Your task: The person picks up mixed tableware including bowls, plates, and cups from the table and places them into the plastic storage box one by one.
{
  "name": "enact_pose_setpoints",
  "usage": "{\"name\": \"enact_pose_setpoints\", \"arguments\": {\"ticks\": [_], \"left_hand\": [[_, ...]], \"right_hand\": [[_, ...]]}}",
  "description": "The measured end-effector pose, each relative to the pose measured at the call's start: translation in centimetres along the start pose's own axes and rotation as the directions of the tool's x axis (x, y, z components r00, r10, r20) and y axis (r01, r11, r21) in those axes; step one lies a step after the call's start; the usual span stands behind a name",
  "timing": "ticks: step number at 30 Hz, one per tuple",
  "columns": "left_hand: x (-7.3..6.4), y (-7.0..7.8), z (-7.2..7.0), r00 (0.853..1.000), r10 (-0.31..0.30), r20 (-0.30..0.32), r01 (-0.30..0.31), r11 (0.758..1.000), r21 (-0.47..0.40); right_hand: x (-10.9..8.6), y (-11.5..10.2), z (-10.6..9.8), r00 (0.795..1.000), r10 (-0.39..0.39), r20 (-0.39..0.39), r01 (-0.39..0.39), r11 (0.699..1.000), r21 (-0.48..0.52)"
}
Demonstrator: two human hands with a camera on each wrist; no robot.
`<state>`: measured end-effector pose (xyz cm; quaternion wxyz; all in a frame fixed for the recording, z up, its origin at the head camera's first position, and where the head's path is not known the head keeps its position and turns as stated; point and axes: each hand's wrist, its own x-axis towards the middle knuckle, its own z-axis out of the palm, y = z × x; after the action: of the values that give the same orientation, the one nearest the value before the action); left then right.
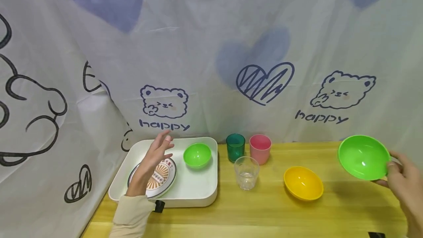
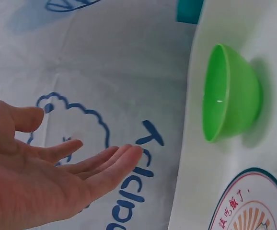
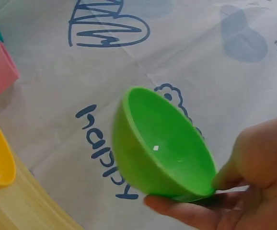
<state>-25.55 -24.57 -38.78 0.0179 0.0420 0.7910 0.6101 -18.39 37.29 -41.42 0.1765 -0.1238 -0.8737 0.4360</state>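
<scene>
Holding green bowl (image 1: 363, 158) in right hand (image 1: 404, 179), up off the desk (image 1: 257, 212), toward its far right corner. Clamped on the bowl's right side, thumb at rim, fingers underneath against outer wall. Plain bright green all over, round, fairly deep, smooth and glossy, thin-rimmed, with small white glints inside. Tilted, opening turned toward head camera; in right wrist view, seen partly from the side, with curved outer wall showing.

Raising left hand (image 1: 158, 153) above white tray (image 1: 190, 184), on its left side, gripping nothing; fingers loosely extended, thumb apart from them. Both hands well apart from each other.

Find tray at desk's far left corner. Inside it, note printed plate (image 1: 163, 179) toward left edge, with brown rays and red lettering, partly hidden by left hand and forearm; also second green bowl (image 1: 197, 155), near tray's far right corner.

Along desk's back edge, just right of tray, see teal cup (image 1: 235, 148) and pink cup (image 1: 260, 150) side by side. Nearer the front edge, see clear cup (image 1: 246, 173), then yellow bowl (image 1: 303, 183) farther right, below and left of held bowl.
</scene>
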Motion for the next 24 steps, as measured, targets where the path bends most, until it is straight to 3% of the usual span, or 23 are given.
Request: {"name": "enact_pose_setpoints", "arguments": {"ticks": [4, 8, 10, 13, 14, 15, 16, 18, 20, 21, 23, 24], "left_hand": [[-1.1, 0.2, -0.2, 0.992, 0.076, -0.104, -0.086, 0.992, -0.096], [-2.4, -0.5, -0.2, 0.979, 0.073, -0.189, -0.100, 0.985, -0.138], [-2.8, -0.9, -0.3, 0.972, 0.069, -0.223, -0.106, 0.981, -0.159], [-3.2, -1.3, -0.4, 0.964, 0.071, -0.258, -0.124, 0.973, -0.196], [-3.3, -1.4, -0.4, 0.962, 0.072, -0.264, -0.129, 0.970, -0.205], [-3.3, -1.4, -0.5, 0.960, 0.075, -0.269, -0.134, 0.968, -0.210], [-3.4, -1.5, -0.5, 0.959, 0.078, -0.274, -0.139, 0.967, -0.211], [-3.4, -1.6, -0.6, 0.956, 0.085, -0.280, -0.150, 0.964, -0.218], [-3.5, -1.6, -0.7, 0.953, 0.095, -0.288, -0.163, 0.961, -0.222], [-3.5, -1.6, -0.7, 0.951, 0.098, -0.292, -0.168, 0.960, -0.225], [-3.6, -1.5, -0.6, 0.951, 0.103, -0.293, -0.177, 0.955, -0.238], [-3.7, -1.5, -0.6, 0.951, 0.106, -0.291, -0.181, 0.953, -0.243]], "right_hand": [[0.7, -0.2, 0.5, 0.994, 0.053, -0.094, -0.043, 0.993, 0.110], [1.1, 0.5, 1.5, 0.981, 0.162, -0.110, -0.134, 0.966, 0.222], [1.4, 1.7, 2.0, 0.973, 0.195, -0.125, -0.145, 0.934, 0.326], [1.8, 2.8, 2.3, 0.960, 0.236, -0.148, -0.159, 0.900, 0.405], [1.9, 3.5, 2.4, 0.960, 0.225, -0.168, -0.123, 0.876, 0.467], [2.0, 3.8, 2.5, 0.956, 0.231, -0.181, -0.120, 0.871, 0.477], [1.8, 3.5, 2.4, 0.949, 0.258, -0.179, -0.157, 0.885, 0.439], [1.8, 3.6, 2.5, 0.941, 0.272, -0.201, -0.152, 0.871, 0.467], [2.0, 3.9, 2.6, 0.938, 0.273, -0.213, -0.113, 0.823, 0.556], [2.0, 3.5, 2.6, 0.934, 0.291, -0.206, -0.140, 0.831, 0.538], [2.0, 3.2, 2.7, 0.934, 0.297, -0.200, -0.125, 0.794, 0.595], [2.1, 3.3, 2.8, 0.935, 0.289, -0.206, -0.093, 0.760, 0.643]]}}
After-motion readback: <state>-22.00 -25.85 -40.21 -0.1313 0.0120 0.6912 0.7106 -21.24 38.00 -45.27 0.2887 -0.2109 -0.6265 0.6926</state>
